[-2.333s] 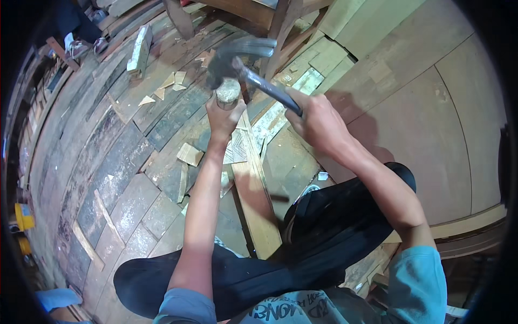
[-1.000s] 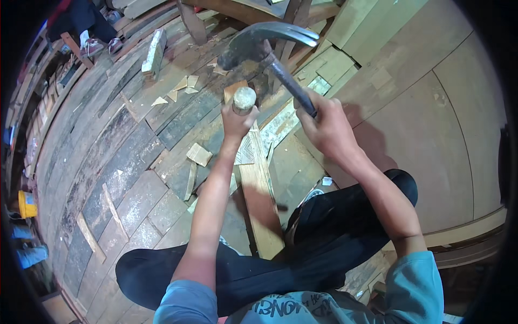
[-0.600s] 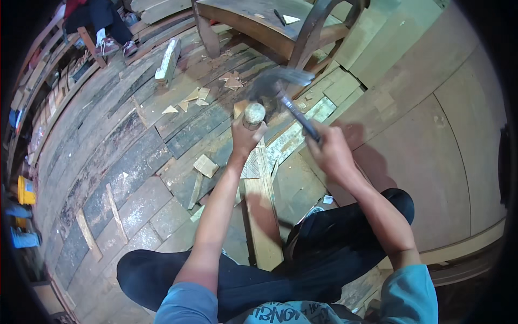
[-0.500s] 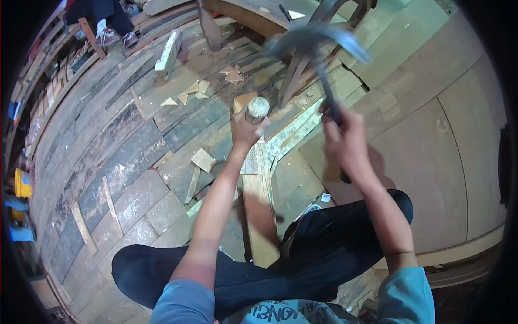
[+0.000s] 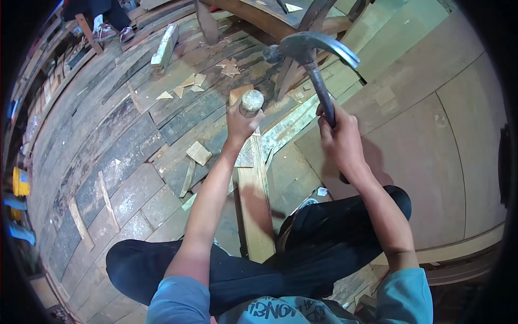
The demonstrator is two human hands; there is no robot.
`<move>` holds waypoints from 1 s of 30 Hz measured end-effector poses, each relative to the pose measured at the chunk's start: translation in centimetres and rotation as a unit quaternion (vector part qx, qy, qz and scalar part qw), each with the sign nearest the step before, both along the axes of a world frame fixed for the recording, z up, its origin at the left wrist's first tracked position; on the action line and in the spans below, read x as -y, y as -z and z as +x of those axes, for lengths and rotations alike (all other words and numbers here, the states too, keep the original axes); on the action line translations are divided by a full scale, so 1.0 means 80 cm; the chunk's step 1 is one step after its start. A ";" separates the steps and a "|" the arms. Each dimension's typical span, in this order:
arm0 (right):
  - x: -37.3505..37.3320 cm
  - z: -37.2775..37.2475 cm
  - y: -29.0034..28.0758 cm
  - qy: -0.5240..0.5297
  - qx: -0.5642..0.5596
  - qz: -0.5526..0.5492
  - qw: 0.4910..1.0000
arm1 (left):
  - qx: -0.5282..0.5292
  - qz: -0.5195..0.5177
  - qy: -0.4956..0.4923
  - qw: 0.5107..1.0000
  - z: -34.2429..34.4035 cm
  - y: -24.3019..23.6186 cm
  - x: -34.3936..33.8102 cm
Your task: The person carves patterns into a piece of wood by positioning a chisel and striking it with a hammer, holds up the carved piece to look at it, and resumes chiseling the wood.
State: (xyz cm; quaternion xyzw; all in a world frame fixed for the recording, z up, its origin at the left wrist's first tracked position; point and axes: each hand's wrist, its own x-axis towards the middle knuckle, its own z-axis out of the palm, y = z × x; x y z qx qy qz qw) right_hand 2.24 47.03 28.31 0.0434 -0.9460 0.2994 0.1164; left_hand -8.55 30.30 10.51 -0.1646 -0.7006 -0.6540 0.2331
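My right hand (image 5: 345, 141) is closed around the handle of a claw hammer (image 5: 318, 70), raised to the right of my left hand with its metal head up. My left hand (image 5: 242, 125) grips an upright chisel (image 5: 252, 100). Only its thick handle with a worn, pale round end shows; the blade is hidden below the fist. Under that hand a long wooden board (image 5: 256, 205) runs away from between my legs. On the board, just nearer than the fist, lies a small flat wood piece with a grooved pattern (image 5: 245, 156). The hammer head is apart from the chisel.
Wood offcuts (image 5: 186, 83) and a square block (image 5: 199, 153) lie on the plank floor to the left. A wooden bench (image 5: 253, 17) stands ahead, large panels (image 5: 415, 162) lie at the right. Another person's feet (image 5: 105, 33) are at the far left. A yellow bucket (image 5: 20, 182) stands at the left edge.
The hammer, blurred in motion before, now shows sharply, its head slightly lower and to the left. My left hand still holds the chisel over the board; the whole view has shifted slightly.
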 end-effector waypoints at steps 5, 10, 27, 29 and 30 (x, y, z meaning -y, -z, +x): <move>-0.014 0.001 0.045 -0.035 0.021 0.163 0.986 | -0.009 0.045 0.022 0.999 0.001 -0.004 -0.008; -0.002 -0.009 0.026 -0.019 0.035 0.108 0.993 | 0.049 0.035 0.017 0.998 -0.002 0.009 -0.005; 0.002 -0.006 -0.007 -0.011 -0.035 -0.068 0.997 | 0.024 -0.005 -0.008 1.000 -0.008 0.009 0.000; 0.006 -0.006 -0.005 -0.001 -0.029 -0.054 0.998 | 0.011 -0.008 -0.015 1.000 -0.006 0.012 0.005; 0.003 -0.004 0.002 -0.015 -0.020 -0.009 1.000 | 0.018 0.009 -0.013 1.000 -0.005 0.012 -0.001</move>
